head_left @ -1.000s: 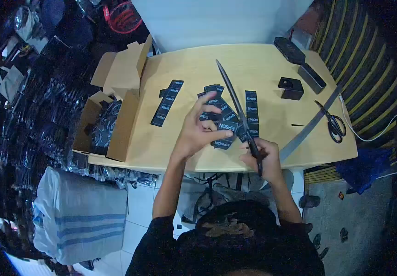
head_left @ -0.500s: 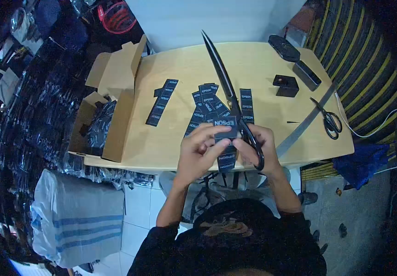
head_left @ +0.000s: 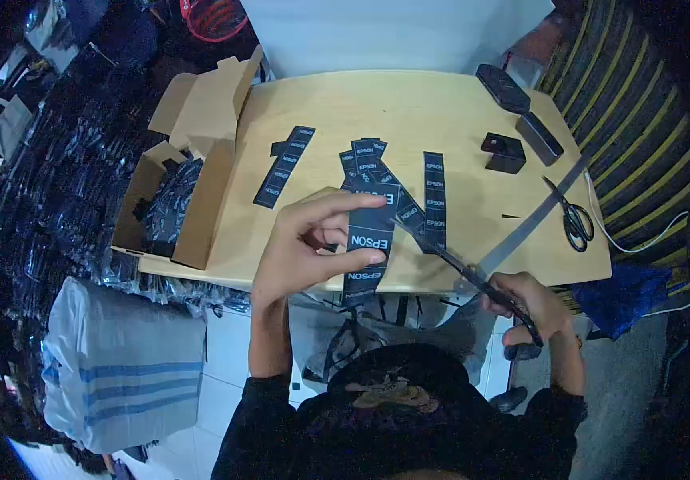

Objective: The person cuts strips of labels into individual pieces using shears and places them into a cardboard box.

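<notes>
A black strip of labels printed EPSON [head_left: 369, 242] is pinched between the thumb and fingers of my left hand [head_left: 297, 240]. It hangs over the table's front edge. My right hand [head_left: 533, 308] grips the handles of large black scissors [head_left: 473, 276], whose blades point up and left, the tips right at the strip's right edge. Behind the held strip lies a loose pile of similar label strips [head_left: 367, 152]. Single strips rest on either side, one at the left [head_left: 285, 166] and one at the right [head_left: 435, 196].
An open cardboard box [head_left: 205, 212] full of dark labels stands on the wooden table [head_left: 409, 100] at the left. A black block [head_left: 503, 152], a long dark case [head_left: 539, 138], small scissors [head_left: 575, 220] and a metal ruler [head_left: 533, 216] lie at the right.
My right hand has moved right and down with the scissors, whose blades have swung from upright to slanting left. My left hand has shifted left with the label strip, and the hands are now apart.
</notes>
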Tool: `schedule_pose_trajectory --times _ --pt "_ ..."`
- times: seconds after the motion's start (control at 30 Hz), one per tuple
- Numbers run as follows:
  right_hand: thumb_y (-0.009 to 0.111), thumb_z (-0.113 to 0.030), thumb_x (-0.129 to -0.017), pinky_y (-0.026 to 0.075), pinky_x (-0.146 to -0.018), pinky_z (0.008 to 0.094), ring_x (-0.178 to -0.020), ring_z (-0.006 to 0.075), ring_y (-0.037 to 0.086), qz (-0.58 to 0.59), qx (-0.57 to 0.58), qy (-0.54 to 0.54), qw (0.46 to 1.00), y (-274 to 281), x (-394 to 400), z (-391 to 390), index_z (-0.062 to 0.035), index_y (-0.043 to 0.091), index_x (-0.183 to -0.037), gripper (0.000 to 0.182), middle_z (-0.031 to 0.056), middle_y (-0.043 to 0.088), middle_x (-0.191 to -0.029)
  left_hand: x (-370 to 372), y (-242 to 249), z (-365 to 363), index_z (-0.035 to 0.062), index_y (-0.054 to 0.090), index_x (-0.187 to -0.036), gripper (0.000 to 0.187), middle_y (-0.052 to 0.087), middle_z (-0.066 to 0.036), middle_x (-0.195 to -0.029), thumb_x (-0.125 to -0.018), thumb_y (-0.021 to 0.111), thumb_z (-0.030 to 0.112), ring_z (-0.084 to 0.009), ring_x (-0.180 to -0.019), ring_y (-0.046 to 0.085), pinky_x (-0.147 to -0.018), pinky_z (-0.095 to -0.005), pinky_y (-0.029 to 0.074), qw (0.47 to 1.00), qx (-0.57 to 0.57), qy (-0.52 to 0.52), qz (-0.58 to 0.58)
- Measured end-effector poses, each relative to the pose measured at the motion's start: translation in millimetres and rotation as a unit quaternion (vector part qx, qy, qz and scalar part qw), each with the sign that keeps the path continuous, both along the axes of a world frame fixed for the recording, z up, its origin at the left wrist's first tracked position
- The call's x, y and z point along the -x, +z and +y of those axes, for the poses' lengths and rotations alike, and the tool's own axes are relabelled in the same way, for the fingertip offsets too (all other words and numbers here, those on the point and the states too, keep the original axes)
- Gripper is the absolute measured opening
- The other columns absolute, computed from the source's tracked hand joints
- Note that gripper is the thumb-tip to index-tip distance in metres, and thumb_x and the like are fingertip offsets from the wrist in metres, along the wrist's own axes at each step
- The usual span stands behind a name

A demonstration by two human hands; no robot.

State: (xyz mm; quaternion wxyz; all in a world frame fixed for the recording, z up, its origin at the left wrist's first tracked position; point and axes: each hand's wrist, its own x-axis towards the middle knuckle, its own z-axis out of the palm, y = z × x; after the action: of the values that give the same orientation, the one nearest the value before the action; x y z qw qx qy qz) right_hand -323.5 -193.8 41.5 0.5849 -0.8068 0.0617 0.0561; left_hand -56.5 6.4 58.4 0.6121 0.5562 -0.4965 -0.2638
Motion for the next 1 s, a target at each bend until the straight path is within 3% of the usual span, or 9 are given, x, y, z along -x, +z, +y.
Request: schedule_pose_trajectory --times 0.1,0.27,0.4,0.5,0.7,0.9,1.0 --pt "0.081 -0.04 -0.059 0.046 -0.066 0.032 -0.074 0.0217 0.062 0.035 -0.006 0.016 0.999 8.3 0.3 -6.4 0.0019 0.054 -0.087 0.058 0.0115 0.061 -0.079 -3.2 4.6 0.3 0.0056 0.063 -0.112 0.05 0.056 0.001 -0.089 -0.065 0.078 -0.001 0.0002 -0.064 0.039 -0.052 -0.0139 0.033 0.999 -0.012 -0.015 -0.03" --pt "0.081 -0.041 -0.059 0.046 -0.062 0.0304 -0.069 0.0192 0.062 0.067 0.085 0.067 0.992 18.6 -3.6 -12.4 -0.0009 0.055 -0.087 0.055 0.0098 0.06 -0.073 -3.8 12.0 2.2 0.0082 0.064 -0.112 0.052 0.056 0.001 -0.089 -0.063 0.08 0.001 -0.0004 -0.064 0.04 -0.053 -0.0137 0.035 0.998 -0.018 0.0 -0.065" --pt "0.081 -0.04 -0.061 0.045 -0.06 0.0303 -0.066 0.0187 0.06 0.048 0.046 0.042 0.997 16.4 -6.1 -10.3 -0.002 0.056 -0.086 0.052 0.0074 0.059 -0.071 -4.1 14.5 0.5 0.0107 0.064 -0.113 0.054 0.055 0.001 -0.087 -0.062 0.08 0.003 -0.0011 -0.063 0.039 -0.052 -0.0142 0.035 0.994 -0.048 -0.024 -0.098" --pt "0.082 -0.038 -0.061 0.045 -0.058 0.0295 -0.064 0.017 0.058 0.057 0.034 0.08 0.995 16.4 -11.0 -17.9 -0.0025 0.056 -0.086 0.05 0.0056 0.058 -0.071 -1.8 11.8 -2.1 0.0099 0.064 -0.113 0.054 0.052 0.004 -0.081 -0.062 0.081 0.004 -0.0014 -0.062 0.038 -0.052 -0.0147 0.035 0.993 -0.061 -0.029 -0.096" --pt "0.081 -0.035 -0.064 0.044 -0.056 0.0275 -0.062 0.0141 0.056 0.043 0.062 0.081 0.994 20.8 -17.4 -16.2 -0.0028 0.056 -0.083 0.045 0.0045 0.056 -0.066 -3.6 11.5 -3.2 0.0087 0.064 -0.113 0.052 0.05 0.004 -0.077 -0.063 0.081 0.006 0.0001 -0.059 0.036 -0.049 -0.0155 0.025 0.99 -0.058 -0.076 -0.105" --pt "0.08 -0.035 -0.065 0.043 -0.054 0.0279 -0.06 0.0149 0.057 0.035 0.045 0.091 0.994 19.6 -19.1 -15.4 -0.0027 0.057 -0.08 0.043 0.0066 0.059 -0.067 -5.3 4.0 -6.8 0.0091 0.064 -0.112 0.052 0.051 0.004 -0.078 -0.063 0.082 0.007 0.0002 -0.06 0.037 -0.048 -0.0161 0.026 0.992 -0.064 -0.093 -0.057" --pt "0.08 -0.035 -0.065 0.043 -0.054 0.0279 -0.059 0.0154 0.057 0.053 0.066 0.088 0.993 19.3 -19.0 -16.0 -0.0027 0.057 -0.08 0.043 0.006 0.058 -0.066 -6.1 6.8 -7.3 0.0096 0.065 -0.112 0.053 0.052 0.005 -0.078 -0.062 0.082 0.009 -0.0001 -0.059 0.037 -0.047 -0.0165 0.027 0.99 -0.065 -0.088 -0.091"
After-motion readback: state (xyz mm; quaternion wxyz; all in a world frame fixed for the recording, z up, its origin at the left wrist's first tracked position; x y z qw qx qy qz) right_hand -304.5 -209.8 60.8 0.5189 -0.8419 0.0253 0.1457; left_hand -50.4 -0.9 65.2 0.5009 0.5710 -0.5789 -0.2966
